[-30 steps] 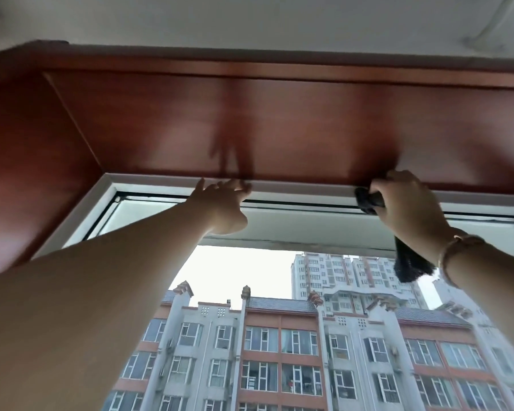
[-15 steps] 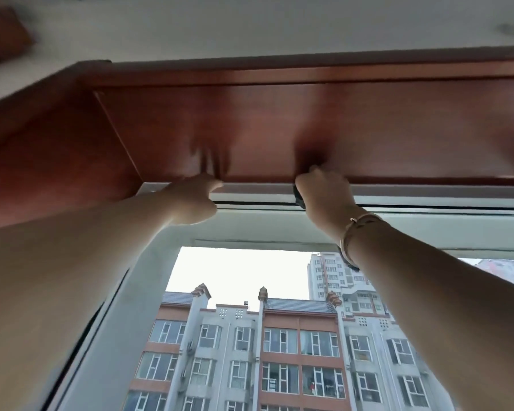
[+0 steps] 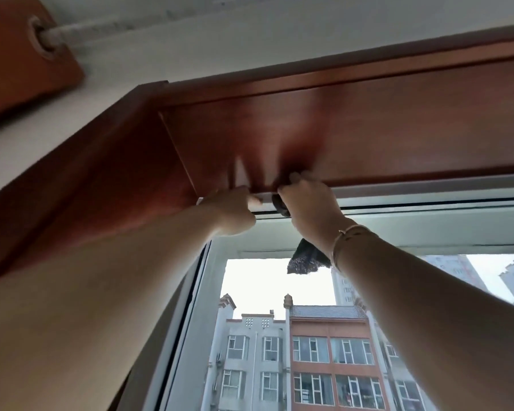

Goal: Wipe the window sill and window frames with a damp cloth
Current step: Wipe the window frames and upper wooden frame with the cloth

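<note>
I look up at the top of a window. My right hand (image 3: 309,206) grips a dark cloth (image 3: 304,259) and presses it against the white top window frame (image 3: 428,189), close to the upper left corner; a loose end of the cloth hangs below my wrist. My left hand (image 3: 233,210) rests with bent fingers on the same frame rail, just left of the right hand and almost touching it. Above the rail runs the reddish-brown wooden reveal (image 3: 398,129). The window sill is out of view.
The wooden side reveal (image 3: 101,188) slopes down at the left. A brown curtain with an eyelet on a white rod (image 3: 21,51) hangs at the top left. The white left frame upright (image 3: 190,321) runs down. Apartment buildings show through the glass (image 3: 309,351).
My right hand has slid the cloth leftward along the top frame toward the corner. My left hand stays on the rail, and the two hands are now nearly together. The view has turned left.
</note>
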The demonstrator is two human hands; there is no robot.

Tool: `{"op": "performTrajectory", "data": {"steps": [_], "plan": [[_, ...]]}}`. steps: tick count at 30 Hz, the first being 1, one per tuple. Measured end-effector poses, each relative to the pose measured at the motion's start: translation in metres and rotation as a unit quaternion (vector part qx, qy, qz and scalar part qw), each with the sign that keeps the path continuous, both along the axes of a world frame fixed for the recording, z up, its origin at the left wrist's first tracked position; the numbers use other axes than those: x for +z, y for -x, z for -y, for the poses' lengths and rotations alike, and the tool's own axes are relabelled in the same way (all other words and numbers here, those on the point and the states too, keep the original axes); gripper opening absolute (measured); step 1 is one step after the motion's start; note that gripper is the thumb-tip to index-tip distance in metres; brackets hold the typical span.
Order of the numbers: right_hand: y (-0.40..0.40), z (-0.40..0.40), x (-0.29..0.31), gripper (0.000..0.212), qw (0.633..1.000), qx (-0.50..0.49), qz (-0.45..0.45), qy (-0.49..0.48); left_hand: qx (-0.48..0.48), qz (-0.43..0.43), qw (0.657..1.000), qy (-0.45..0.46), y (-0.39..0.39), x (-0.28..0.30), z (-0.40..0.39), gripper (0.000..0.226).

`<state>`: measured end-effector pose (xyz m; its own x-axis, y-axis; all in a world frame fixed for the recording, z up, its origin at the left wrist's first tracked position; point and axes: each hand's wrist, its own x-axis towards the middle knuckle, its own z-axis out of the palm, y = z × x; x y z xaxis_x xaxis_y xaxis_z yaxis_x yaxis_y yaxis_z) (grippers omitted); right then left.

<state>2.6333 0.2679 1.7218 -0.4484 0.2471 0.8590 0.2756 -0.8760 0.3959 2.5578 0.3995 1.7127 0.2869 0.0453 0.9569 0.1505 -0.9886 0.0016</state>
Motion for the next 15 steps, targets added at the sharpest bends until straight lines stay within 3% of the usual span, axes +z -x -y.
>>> {"op": "performTrajectory", "data": {"steps": [3, 7, 15], "plan": [[-0.014, 0.050, -0.002, 0.020, 1.000, -0.004, -0.028, -0.001, -0.002, -0.030, 0.999, -0.019, 0.001, 0.001, 0.002, 0.065], [-0.024, 0.091, -0.003, 0.018, 0.998, 0.004, -0.030, -0.056, 0.002, -0.041, 0.999, -0.024, -0.002, -0.006, -0.005, 0.074], [-0.006, 0.057, -0.004, 0.022, 0.998, -0.020, -0.053, -0.041, -0.042, 0.009, 0.991, 0.125, 0.000, -0.020, -0.020, 0.051]]}}
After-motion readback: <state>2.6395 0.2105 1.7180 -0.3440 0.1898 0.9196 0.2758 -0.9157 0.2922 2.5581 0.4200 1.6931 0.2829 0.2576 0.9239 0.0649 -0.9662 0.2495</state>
